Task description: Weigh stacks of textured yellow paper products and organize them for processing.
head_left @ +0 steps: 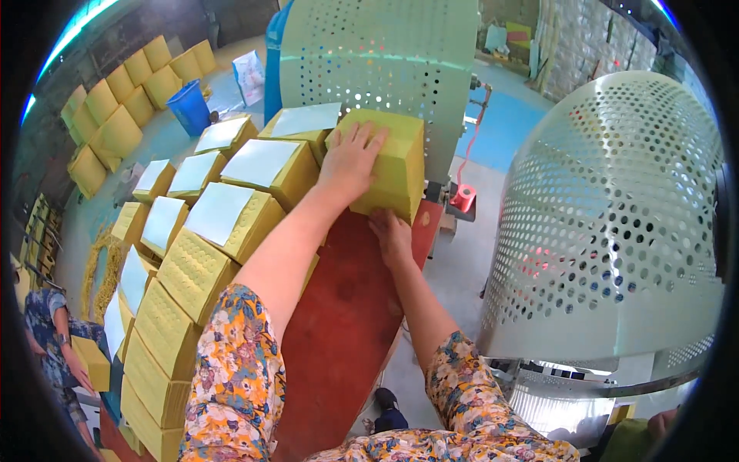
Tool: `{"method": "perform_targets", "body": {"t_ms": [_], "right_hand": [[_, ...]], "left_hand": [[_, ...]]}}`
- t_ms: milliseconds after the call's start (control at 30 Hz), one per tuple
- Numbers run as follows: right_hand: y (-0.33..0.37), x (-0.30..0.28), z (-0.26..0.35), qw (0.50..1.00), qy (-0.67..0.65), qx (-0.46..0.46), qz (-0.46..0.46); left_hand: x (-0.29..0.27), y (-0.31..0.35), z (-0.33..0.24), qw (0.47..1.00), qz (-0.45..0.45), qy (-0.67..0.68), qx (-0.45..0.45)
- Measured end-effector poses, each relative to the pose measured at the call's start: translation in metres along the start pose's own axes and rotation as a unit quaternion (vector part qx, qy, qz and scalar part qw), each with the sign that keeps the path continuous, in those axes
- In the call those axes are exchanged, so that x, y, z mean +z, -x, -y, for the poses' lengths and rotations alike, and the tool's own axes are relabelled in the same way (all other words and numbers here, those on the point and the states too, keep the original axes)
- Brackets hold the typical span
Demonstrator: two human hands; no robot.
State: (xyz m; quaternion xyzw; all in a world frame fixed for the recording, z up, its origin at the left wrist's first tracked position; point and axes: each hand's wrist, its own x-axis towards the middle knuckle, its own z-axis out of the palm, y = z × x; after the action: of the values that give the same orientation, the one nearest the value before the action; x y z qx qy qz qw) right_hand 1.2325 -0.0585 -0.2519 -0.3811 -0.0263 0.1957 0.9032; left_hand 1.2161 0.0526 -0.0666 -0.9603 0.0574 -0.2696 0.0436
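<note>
A thick stack of yellow paper stands at the far end of the red table, next to a perforated metal guard. My left hand lies over its upper left side with the fingers stretched out and a little apart. Lower down, my right hand grips the stack's near bottom edge, its fingertips partly hidden. Just left of the stack sit rows of similar yellow paper blocks, several topped with a white sheet. Patterned dents show on the faces of the nearer blocks.
A pale perforated guard rises behind the table, and a large perforated metal drum cover at right. A pink roll sits beside the machine. At lower left another person holds a yellow block. A blue bin stands farther back.
</note>
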Motion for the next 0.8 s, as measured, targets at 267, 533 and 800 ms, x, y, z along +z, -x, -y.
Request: {"method": "perform_targets", "body": {"t_ms": [267, 533, 800], "right_hand": [[0.164, 0.014, 0.004, 0.705, 0.557, -0.437, -0.037], [0.47, -0.014, 0.004, 0.982, 0.12, 0.072, 0.127], [0.711, 0.082, -0.021, 0.879, 0.093, 0.28, 0.373]], "left_hand": [[-0.103, 0.17, -0.148, 0.991, -0.064, 0.082, 0.079], [-0.267, 0.469, -0.254, 0.934, -0.025, 0.352, -0.061], [-0.439, 0.746, -0.359, 0.864, -0.051, 0.215, -0.452]]}}
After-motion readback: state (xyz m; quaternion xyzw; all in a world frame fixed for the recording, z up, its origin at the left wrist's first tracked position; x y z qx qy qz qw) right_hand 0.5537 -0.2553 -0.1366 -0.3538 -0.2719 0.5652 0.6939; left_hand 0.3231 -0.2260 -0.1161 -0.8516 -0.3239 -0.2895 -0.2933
